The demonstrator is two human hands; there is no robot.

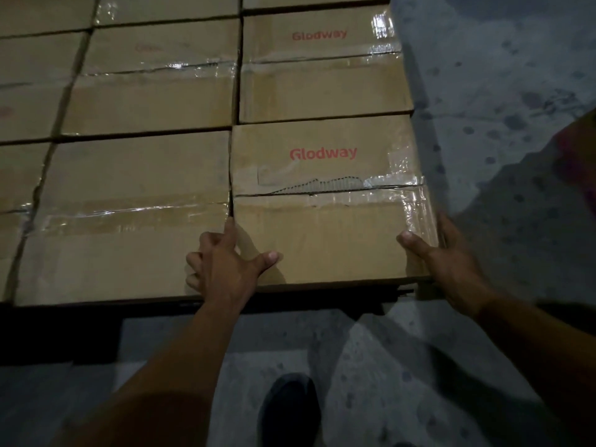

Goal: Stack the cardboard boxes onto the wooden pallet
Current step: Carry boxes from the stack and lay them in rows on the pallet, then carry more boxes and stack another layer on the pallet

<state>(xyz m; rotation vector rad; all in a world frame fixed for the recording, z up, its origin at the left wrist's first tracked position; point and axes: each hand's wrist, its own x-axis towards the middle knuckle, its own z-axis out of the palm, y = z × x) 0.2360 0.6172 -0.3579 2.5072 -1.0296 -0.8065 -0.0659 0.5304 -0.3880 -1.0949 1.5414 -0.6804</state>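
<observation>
A taped cardboard box [325, 227] printed "Glodway" lies at the near right corner of a full layer of like boxes. My left hand [225, 269] grips its left edge: the index finger is pushed into the gap beside the neighbouring box [129, 221], the thumb lies on the box top, and the other fingers are curled. My right hand [451, 259] holds the right near corner, thumb on top and fingers down the side. The base under the boxes [64, 333] is dark, so I cannot make out the pallet's wood.
More boxes [322, 88] fill the rows behind and to the left, packed tight. Stained grey concrete floor [503, 91] runs along the right side and in front. My dark shoe [290, 411] stands on the floor below the stack's near edge.
</observation>
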